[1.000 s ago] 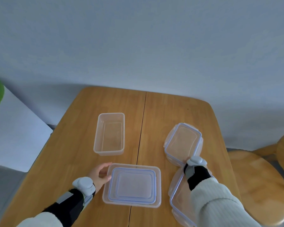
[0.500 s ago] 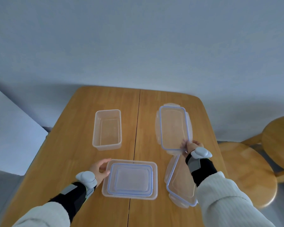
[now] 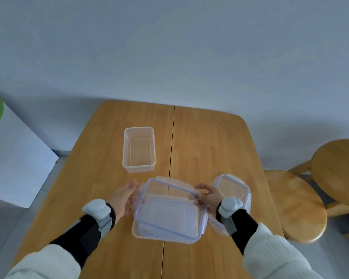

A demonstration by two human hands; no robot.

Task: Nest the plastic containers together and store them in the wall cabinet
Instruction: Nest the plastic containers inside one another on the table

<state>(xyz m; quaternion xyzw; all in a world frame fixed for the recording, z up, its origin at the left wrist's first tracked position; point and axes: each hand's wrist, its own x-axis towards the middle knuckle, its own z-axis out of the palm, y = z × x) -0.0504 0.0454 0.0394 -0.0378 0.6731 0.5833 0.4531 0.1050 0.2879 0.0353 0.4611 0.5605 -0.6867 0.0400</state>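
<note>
Looking down, we see a clear blue-rimmed lid (image 3: 169, 208) tilted over the large container (image 3: 138, 232) at the near end of the counter (image 3: 210, 141). Our right grip (image 3: 208, 196) pinches its right edge; our left grip (image 3: 123, 198) meets its left edge, though we cannot tell whether it clasps. Half a second ago the right grip alone held it farther out.

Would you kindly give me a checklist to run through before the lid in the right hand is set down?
1. Grip of right hand on held lid: ok.
2. Support from left hand beside large container: ok.
3. Is held lid squared with large container: not ok, skewed and tilted.
4. Is small container nested: not ok, stands apart on table.
5. Is second lid free of the right wrist: cannot tell, partly hidden.
</note>
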